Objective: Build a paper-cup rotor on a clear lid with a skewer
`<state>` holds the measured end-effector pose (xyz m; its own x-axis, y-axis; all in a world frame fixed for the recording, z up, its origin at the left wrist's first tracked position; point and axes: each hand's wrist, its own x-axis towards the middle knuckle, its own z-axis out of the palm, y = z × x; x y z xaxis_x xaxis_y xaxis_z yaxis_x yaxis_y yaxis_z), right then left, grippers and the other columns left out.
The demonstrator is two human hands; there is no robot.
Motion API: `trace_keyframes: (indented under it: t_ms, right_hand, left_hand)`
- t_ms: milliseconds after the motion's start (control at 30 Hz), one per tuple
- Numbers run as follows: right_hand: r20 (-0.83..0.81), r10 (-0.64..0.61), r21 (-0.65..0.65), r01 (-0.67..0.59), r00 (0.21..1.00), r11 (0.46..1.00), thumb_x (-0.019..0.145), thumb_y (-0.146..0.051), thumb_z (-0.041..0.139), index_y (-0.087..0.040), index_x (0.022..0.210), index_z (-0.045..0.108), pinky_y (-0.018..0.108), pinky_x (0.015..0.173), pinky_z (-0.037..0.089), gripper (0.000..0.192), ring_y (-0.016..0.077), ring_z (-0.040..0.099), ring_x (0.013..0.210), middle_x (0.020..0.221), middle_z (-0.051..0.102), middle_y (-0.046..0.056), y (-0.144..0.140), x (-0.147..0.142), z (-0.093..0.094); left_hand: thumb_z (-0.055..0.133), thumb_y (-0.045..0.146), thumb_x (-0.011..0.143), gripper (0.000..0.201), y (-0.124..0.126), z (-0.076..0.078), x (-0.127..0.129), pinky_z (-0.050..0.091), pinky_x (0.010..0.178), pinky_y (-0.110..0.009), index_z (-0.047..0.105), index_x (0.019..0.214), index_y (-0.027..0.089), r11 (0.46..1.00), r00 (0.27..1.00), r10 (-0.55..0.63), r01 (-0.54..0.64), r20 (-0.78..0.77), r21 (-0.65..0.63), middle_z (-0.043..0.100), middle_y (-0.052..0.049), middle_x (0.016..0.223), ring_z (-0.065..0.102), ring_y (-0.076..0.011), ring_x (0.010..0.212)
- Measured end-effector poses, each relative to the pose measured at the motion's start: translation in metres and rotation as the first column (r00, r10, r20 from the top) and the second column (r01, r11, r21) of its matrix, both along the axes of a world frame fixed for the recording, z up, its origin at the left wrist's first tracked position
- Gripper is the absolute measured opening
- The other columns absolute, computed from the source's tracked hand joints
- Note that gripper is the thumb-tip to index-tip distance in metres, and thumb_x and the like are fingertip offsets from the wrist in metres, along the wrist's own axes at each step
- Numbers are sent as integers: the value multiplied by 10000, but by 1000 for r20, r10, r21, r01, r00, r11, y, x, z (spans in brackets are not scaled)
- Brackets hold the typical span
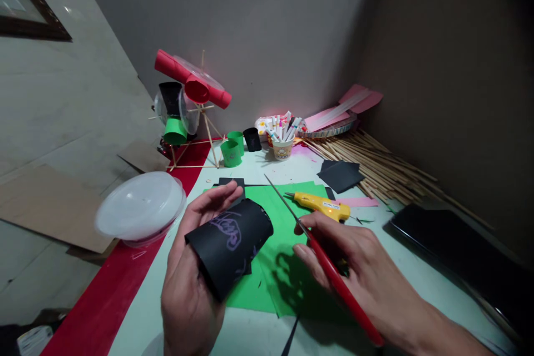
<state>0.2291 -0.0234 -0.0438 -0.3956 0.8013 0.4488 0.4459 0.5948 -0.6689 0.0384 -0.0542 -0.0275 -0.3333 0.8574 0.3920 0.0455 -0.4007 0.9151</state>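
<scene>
My left hand (187,283) is wrapped around a tilted black paper cup (233,239) with purple marker drawing on its side. In my right hand (354,256) is a pair of red-handled scissors (334,272), the blades pointing up and to the left, apart from the cup. Beneath both hands lie green paper sheets (287,283), with a small black paper piece (231,184) at their far left. A yellow glue gun (321,204) rests just beyond my right hand, its nozzle to the left.
At the back left stands a stick frame (206,133) bearing red, green and black paper tubes. Green cups (231,154) and a tub of markers (282,150) are behind. Bamboo sticks (375,161), black paper squares (340,175) and a black device (459,261) lie right; clear plastic bowls (137,206) left.
</scene>
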Motion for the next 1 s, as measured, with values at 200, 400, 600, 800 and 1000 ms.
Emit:
trace_keyframes:
  t_ms: [200,400,600,800,1000]
  right_hand:
    - [58,2,-41,1,998,999,858,-304,739,-246,1018,598,248,609,511,221,147,655,685,803,671,-47,-4,-3,4]
    - [64,59,-92,-53,996,994,879,-342,756,-243,1017,583,271,634,506,243,167,642,715,843,656,-22,-7,-1,1]
    - [66,47,-82,-41,997,996,891,-376,739,-244,1036,571,281,636,490,258,179,637,738,868,657,-13,-7,1,1]
    - [73,69,-95,-62,995,994,907,-356,725,-246,995,557,272,599,447,219,184,622,767,869,650,-13,-7,0,0]
    - [55,85,-122,-77,995,990,932,-331,680,-242,980,556,268,601,424,160,144,555,668,791,605,-45,-7,-1,0]
  left_hand:
    - [707,52,755,446,0,8,3,622,928,-269,730,1169,219,999,995,1,2,95,-34,755,-89,1265,687,-286,1247]
    - [767,100,732,540,-2,1,6,617,954,-300,696,1246,250,1000,1000,-1,1,31,2,728,-87,1320,666,-316,1277]
    - [799,103,689,568,-3,1,10,602,993,-330,701,1226,258,998,996,58,-56,62,-36,721,-79,1323,649,-328,1289]
    - [632,260,891,300,-2,2,0,639,919,-325,745,1166,233,994,988,7,9,155,-105,747,-112,1287,698,-309,1224]
    - [641,143,872,356,0,1,-2,625,917,-256,733,1196,256,994,996,-27,35,81,-100,747,-81,1303,714,-259,1203]
